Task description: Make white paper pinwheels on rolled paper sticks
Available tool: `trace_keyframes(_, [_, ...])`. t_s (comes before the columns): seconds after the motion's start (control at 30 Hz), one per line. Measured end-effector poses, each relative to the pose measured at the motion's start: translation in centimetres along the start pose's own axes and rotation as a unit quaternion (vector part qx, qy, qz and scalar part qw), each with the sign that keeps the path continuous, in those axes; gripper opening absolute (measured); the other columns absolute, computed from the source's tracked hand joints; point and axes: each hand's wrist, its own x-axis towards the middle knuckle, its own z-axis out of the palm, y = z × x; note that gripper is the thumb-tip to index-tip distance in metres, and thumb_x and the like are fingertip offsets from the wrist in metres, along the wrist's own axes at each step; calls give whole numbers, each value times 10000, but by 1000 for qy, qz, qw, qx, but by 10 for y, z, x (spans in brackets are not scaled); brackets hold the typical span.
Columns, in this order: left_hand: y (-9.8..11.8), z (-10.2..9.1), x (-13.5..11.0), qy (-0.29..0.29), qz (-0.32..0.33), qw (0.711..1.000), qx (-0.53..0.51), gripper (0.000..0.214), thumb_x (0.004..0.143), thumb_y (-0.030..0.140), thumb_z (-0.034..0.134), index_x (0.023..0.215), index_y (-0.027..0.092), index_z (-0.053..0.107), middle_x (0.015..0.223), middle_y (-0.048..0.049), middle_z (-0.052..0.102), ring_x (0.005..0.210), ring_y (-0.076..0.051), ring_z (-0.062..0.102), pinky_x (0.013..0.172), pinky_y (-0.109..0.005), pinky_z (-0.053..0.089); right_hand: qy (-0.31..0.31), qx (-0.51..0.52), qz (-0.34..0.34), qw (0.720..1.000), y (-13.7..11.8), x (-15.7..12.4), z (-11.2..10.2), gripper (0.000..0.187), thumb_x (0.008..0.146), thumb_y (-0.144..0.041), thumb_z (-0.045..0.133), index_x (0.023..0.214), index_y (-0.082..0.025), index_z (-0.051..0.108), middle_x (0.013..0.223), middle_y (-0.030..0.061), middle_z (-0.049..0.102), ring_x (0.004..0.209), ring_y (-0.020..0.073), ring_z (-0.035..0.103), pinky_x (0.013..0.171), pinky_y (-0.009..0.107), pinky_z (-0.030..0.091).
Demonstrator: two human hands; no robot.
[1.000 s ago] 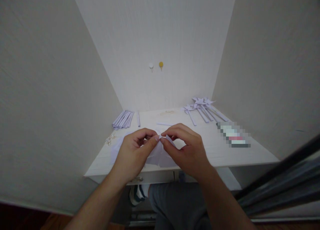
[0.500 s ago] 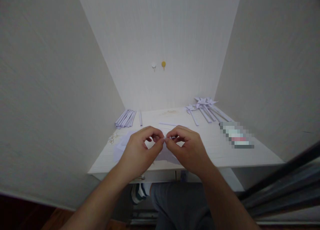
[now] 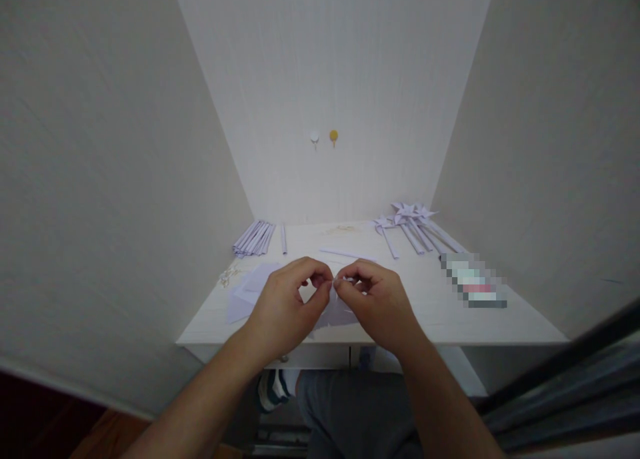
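My left hand point(image 3: 285, 306) and my right hand point(image 3: 377, 302) meet over the near part of a white desk point(image 3: 450, 319). Both are closed in a pinch, thumb against forefinger, on a pale lilac piece of paper point(image 3: 340, 309) that hangs down between them. Most of the paper is hidden behind my fingers. More flat lilac sheets point(image 3: 247, 289) lie on the desk just left of my left hand.
A bundle of folded paper strips point(image 3: 254, 238) lies at the back left, one single strip point(image 3: 283, 239) beside it. Several paper pinwheels on sticks point(image 3: 413, 222) lie at the back right. A blurred-out object point(image 3: 474, 282) sits on the right. Small pale bits point(image 3: 227, 276) lie near the left edge.
Both hands have drawn closer together and lower over the desk, gathering the paper so less of it shows. The view has shifted slightly.
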Motion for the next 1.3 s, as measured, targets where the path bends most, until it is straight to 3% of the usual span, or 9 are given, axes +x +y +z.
trace_keyframes(0.3, [6,-4,1,-8,-77,996,-43,103,837,144,621,800,205,695,745,6,700,682,-146,610,613,-240,461,-12,24,19,999,0,-1,1,81,801,-228,685,788,-182,751,749,39,743,631,165,647,572,272,490])
trace_keyframes(0.5, [4,-7,2,30,-164,973,-161,74,808,237,656,773,178,683,743,-3,648,684,-145,585,562,-223,451,95,-34,-126,987,-17,-7,-16,215,907,-119,580,945,-217,768,969,56,778,920,203,709,830,340,547])
trace_keyframes(0.63, [7,-12,4,38,-174,969,-173,78,797,246,668,778,173,688,731,-6,642,685,-144,577,539,-215,429,50,-2,-161,986,-41,-24,-24,248,928,-99,566,963,-244,765,932,26,771,875,180,709,782,301,542])
trace_keyframes(0.8, [15,-17,1,28,-170,964,-201,66,803,235,679,789,171,689,730,-11,668,691,-142,598,560,-212,446,-78,-13,-116,990,-50,-35,-20,230,928,-110,578,967,-262,745,846,-7,773,720,157,690,668,274,516])
trace_keyframes(0.97, [17,-22,0,5,-159,963,-217,82,824,252,688,815,174,715,735,-15,684,676,-139,600,558,-210,447,-57,23,1,998,-41,-28,-16,137,951,-261,638,1080,-246,680,820,5,786,592,152,675,503,247,476])
trace_keyframes(1.13, [15,-27,0,-13,-143,960,-241,98,830,271,714,829,175,736,768,-20,673,690,-143,590,558,-210,449,-54,60,10,997,-37,-22,-19,100,908,-277,681,946,-215,750,691,16,740,557,156,651,473,242,469])
trace_keyframes(1.3, [14,-32,-2,-56,-164,936,-308,136,836,308,741,837,176,709,735,3,634,618,-112,538,522,-195,401,-63,134,35,988,-37,-18,-21,82,879,-268,705,886,-193,738,663,13,712,559,137,623,478,219,485])
